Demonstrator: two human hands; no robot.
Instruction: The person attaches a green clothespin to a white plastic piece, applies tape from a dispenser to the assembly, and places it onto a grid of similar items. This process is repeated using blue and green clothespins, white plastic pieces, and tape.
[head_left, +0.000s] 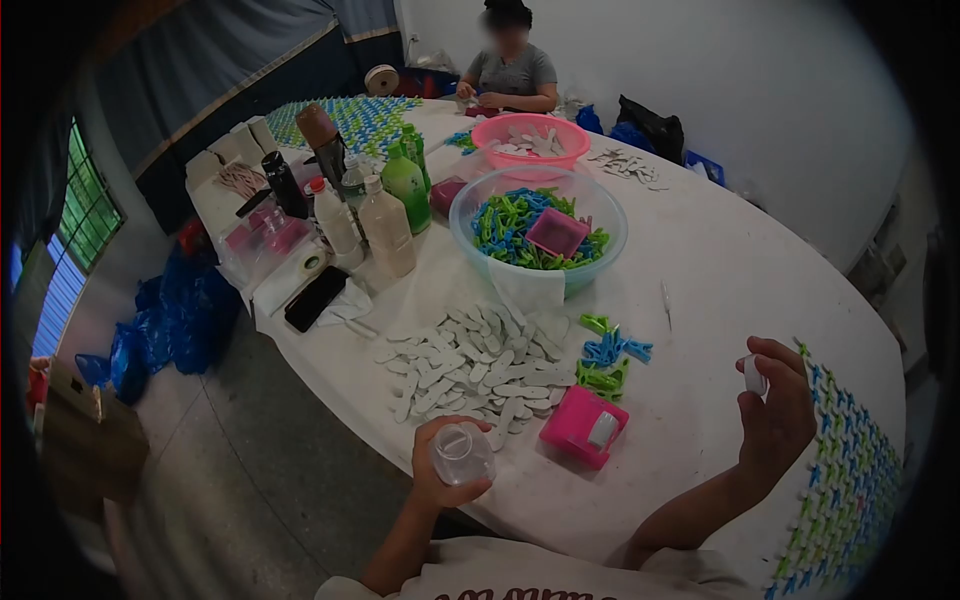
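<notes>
Wrapped around a clear, wide-mouthed container (463,456), my left hand (436,470) is at the table's near edge. My right hand (780,410) is raised at the right, its fingers closed on a small white round piece (755,376). A pink box (584,427) with a pale piece on top lies between the hands. Beyond my left hand spreads a pile of flat white pieces (470,365). Green and blue clips (605,352) lie just behind the pink box.
A blue-rimmed basin (540,230) of clips and a pink basin (530,140) stand farther back. Bottles (385,225) and a black phone (316,297) are at the left. Rows of clips (845,480) cover the right edge. A person (508,70) sits across the table.
</notes>
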